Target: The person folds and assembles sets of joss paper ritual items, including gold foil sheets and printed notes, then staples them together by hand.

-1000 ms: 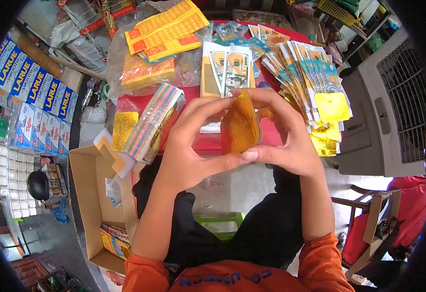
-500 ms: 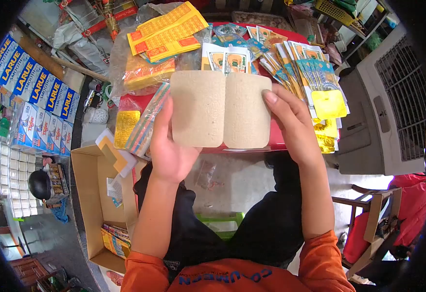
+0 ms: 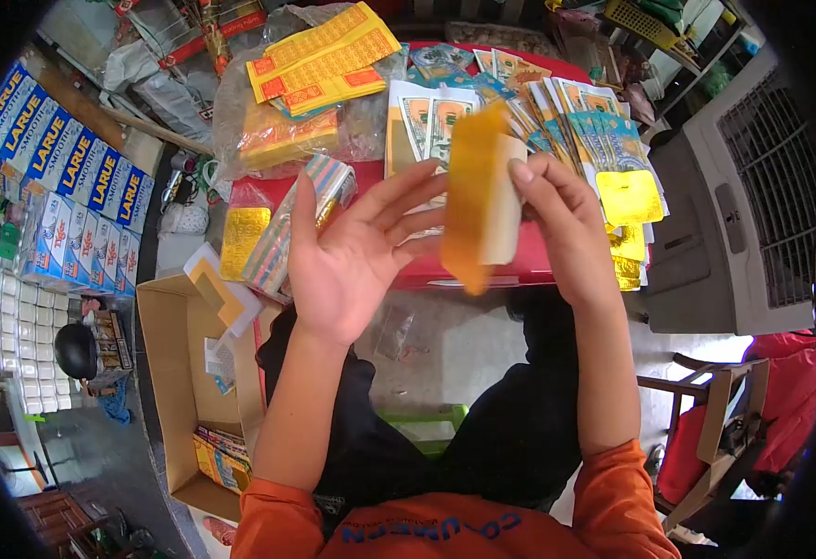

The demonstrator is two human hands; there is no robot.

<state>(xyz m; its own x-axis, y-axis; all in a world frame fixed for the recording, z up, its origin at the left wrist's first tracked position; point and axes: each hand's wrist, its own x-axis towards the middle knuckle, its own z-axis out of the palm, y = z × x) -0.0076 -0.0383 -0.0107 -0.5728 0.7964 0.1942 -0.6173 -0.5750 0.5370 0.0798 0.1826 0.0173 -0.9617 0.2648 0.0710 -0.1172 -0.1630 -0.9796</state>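
A folded gold foil card point(image 3: 475, 200), smeared by motion, is pinched at its right edge by my right hand point(image 3: 568, 224). Its gold face is turned to the left and a pale inner side shows on the right. Just left of the card, my left hand point(image 3: 343, 256) is palm up with fingers spread, holding nothing. Behind both hands lie printed banknote-like papers point(image 3: 431, 112) on the red table point(image 3: 538, 265). Beside my left hand is a striped plastic-wrapped pack point(image 3: 292, 228), with a gold sheet point(image 3: 244, 240) to its left.
Fanned paper bundles point(image 3: 590, 130) with gold cards point(image 3: 630, 197) on them are at the table's right. Yellow printed strips point(image 3: 324, 56) lie on clear plastic at the back left. An open cardboard box point(image 3: 198, 373) is at lower left, below stacked beer cartons point(image 3: 73, 158).
The card was held open with its pale side facing me; now it is partly folded and turned, showing gold. My left hand has let go of it and spread its fingers.
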